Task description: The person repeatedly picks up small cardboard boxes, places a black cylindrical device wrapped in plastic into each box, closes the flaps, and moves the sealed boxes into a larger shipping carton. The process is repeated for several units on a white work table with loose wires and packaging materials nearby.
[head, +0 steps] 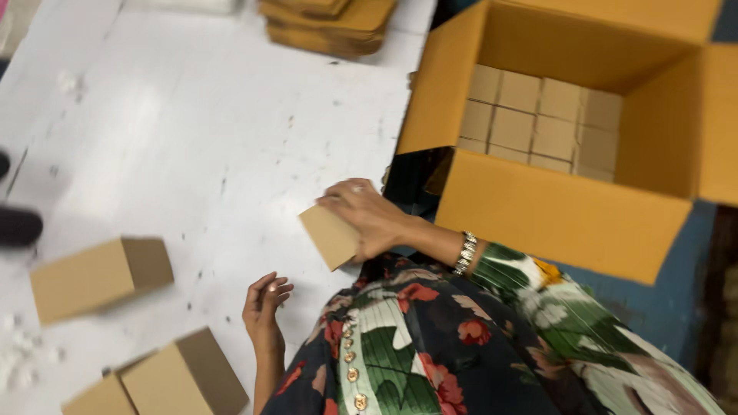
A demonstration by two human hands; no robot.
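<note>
Head view, as I see it from my station:

- Right hand (367, 215): fingers closed over a small box (330, 237), gripping it from above; a ring and a metal bracelet (465, 253) show. The box is tilted, at the table's near right edge, just left of the carton.
- Left hand (264, 306): empty, fingers loosely curled, resting at the table (192, 131) edge, below and left of the held box, apart from it.
- Carton (569, 207): large, open, flaps up, to the right of the table; a layer of small boxes (538, 123) packed in rows on its floor.
- Loose boxes: one (100, 277) lying at left, two (165, 380) at the bottom-left edge, well apart from both hands.
- Flat cardboard stack (330, 23): top centre of the table.
- Floral sleeve (430, 346): fills the lower frame.
- Dark blurred shape (17, 227): far left edge; I cannot tell what it is.
</note>
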